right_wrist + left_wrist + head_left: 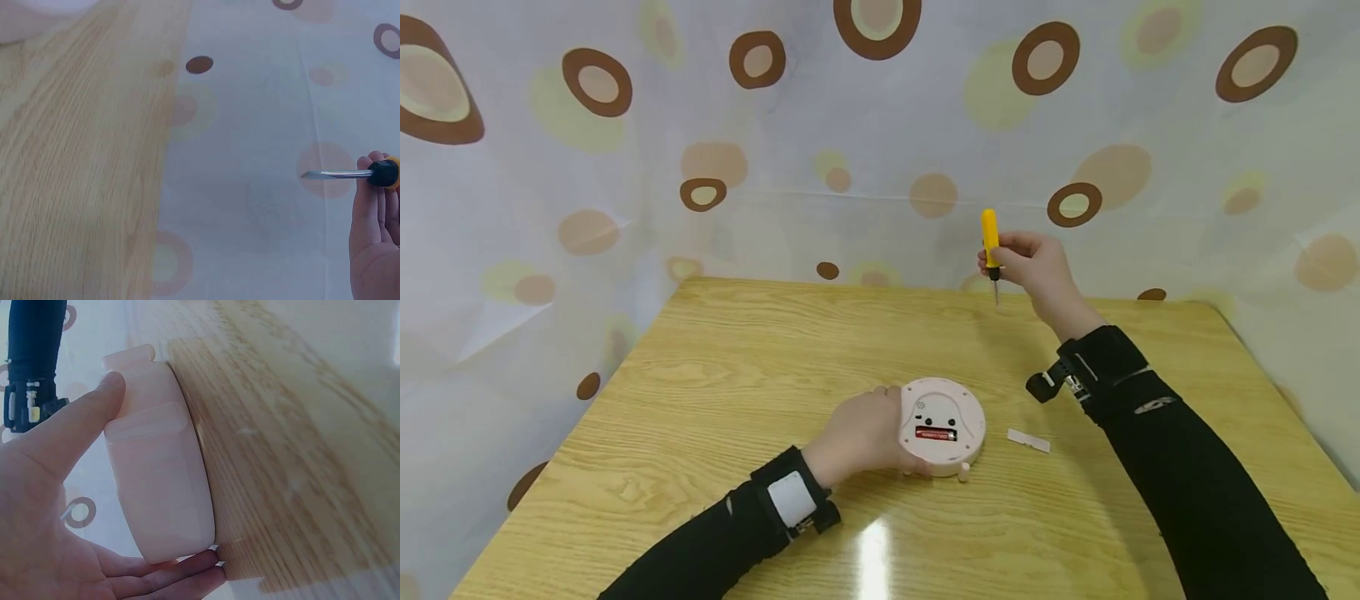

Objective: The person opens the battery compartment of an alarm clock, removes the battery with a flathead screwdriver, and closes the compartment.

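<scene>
A round pale pink alarm clock [942, 400] lies with its back up, a red battery [936, 433] showing in its uncovered slot. My left hand [865, 429] grips it from the left side; in the left wrist view the thumb [112, 394] presses one edge while other fingers reach the opposite edge. Up at the table's far side, my right hand [1033, 267] pinches a screwdriver [991, 237] by its yellow handle, tip pointing down and apart from the clock. The right wrist view shows the screwdriver's metal shaft [337, 175]. A small white battery cover [1028, 441] rests just right of the clock.
The wooden table [760, 375] has its far edge against a hanging cloth [865, 125] printed with circles. Black straps with small camera mounts [1056, 382] sit on both wrists.
</scene>
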Action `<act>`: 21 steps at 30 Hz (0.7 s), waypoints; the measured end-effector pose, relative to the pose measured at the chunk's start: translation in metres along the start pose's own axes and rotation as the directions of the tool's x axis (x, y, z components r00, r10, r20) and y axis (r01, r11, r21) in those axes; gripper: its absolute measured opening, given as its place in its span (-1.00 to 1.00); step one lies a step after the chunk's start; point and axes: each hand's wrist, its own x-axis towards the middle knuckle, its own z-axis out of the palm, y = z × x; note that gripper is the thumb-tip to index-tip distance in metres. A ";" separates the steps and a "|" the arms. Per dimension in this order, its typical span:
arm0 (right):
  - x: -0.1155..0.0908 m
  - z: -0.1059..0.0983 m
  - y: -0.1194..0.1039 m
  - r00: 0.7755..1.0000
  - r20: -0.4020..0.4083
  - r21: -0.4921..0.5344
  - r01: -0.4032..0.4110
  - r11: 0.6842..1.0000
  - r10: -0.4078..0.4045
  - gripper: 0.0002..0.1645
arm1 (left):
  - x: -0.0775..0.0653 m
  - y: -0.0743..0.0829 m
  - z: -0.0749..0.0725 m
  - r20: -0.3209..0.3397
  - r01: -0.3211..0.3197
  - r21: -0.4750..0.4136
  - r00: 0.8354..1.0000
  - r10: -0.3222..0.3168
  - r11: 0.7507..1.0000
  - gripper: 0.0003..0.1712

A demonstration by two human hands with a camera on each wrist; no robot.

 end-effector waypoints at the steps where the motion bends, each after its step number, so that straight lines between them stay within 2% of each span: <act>1: -0.003 0.002 -0.003 1.000 0.003 0.046 -0.003 0.999 0.003 -0.55 | 0.000 0.000 0.000 -0.001 0.000 -0.001 1.000 0.000 1.000 0.38; 5: -0.014 0.009 -0.011 0.999 0.041 0.223 -0.009 0.975 0.000 -0.75 | -0.001 -0.002 -0.002 0.002 0.003 -0.003 1.000 -0.003 1.000 0.37; 9: -0.025 0.014 -0.016 0.997 0.075 0.293 0.007 0.956 -0.030 -0.86 | 0.000 -0.003 -0.002 0.007 0.005 0.000 1.000 -0.005 1.000 0.37; 17: -0.050 0.025 -0.026 0.994 0.081 0.354 0.039 0.935 -0.072 -0.75 | 0.000 -0.003 -0.002 0.010 0.010 0.003 1.000 -0.010 1.000 0.36; 21: -0.067 0.032 -0.031 0.992 0.096 0.340 0.043 0.940 -0.080 -0.65 | -0.001 -0.002 -0.002 0.008 0.010 -0.004 1.000 -0.010 1.000 0.34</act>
